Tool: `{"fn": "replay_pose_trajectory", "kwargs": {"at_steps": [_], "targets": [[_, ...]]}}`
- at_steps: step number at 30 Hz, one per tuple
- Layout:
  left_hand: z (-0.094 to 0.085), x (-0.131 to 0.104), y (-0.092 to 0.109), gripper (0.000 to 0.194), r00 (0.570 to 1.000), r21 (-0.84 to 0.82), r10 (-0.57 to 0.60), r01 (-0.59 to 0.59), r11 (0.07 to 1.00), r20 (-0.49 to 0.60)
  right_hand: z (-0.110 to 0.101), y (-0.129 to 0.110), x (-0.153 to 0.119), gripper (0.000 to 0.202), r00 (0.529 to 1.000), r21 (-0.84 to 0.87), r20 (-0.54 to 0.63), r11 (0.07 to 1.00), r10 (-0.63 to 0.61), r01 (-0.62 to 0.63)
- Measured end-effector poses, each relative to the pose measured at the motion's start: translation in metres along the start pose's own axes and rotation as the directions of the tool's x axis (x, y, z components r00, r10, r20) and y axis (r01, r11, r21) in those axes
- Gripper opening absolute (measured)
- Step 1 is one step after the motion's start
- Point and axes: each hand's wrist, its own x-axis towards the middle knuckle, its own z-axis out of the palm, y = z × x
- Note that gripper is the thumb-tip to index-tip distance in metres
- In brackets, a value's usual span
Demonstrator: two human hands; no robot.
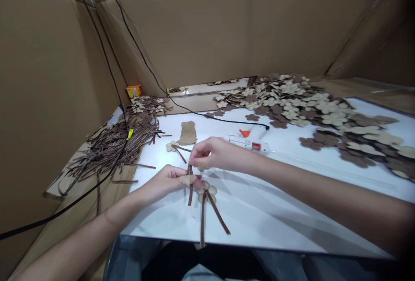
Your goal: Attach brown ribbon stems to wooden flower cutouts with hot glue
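My left hand (173, 178) pinches a small beige felt flower (187, 180) above the white board (155, 220). The fingers of my right hand (205, 153) are closed on the top of a folded brown ribbon (190, 190), whose tails hang down over the felt flower. Just right of and below my left fingertips, a beige flower (211, 191) lies on the board with two ribbon tails spread toward the front edge. Behind my hands lies another beige flower (172, 145) with ribbon tails, beside a tan piece (188, 133).
A white glue gun (256, 140) with a black cord lies behind my right forearm. Brown ribbon strips (113, 142) are heaped at the left, near an orange box (133, 91). Beige and brown felt flowers (308, 103) pile up at the back right. Cardboard walls (201, 26) surround the board.
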Motion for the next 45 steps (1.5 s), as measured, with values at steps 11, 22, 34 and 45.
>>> {"fn": "replay_pose_trajectory", "kwargs": {"at_steps": [11,22,34,45], "targets": [[-0.003,0.002,-0.002,0.032,0.999,-0.040,-0.002,0.000,0.999,-0.049,0.001,0.011,0.009,0.023,0.998,0.136,-0.049,0.989,-0.050,0.057],[-0.011,0.002,-0.004,0.032,0.981,-0.248,-0.092,0.048,0.968,-0.169,0.006,0.003,0.029,0.014,0.924,-0.206,-0.257,0.950,-0.283,0.234],[-0.011,0.002,-0.001,0.035,0.951,-0.235,-0.176,0.116,0.965,-0.253,0.005,0.006,0.032,0.019,0.947,0.017,-0.208,0.967,-0.246,0.255],[-0.007,0.002,0.001,0.038,0.959,-0.261,-0.064,-0.011,0.965,-0.277,0.002,0.004,0.030,0.014,0.961,-0.098,-0.158,0.972,-0.228,0.215]]}}
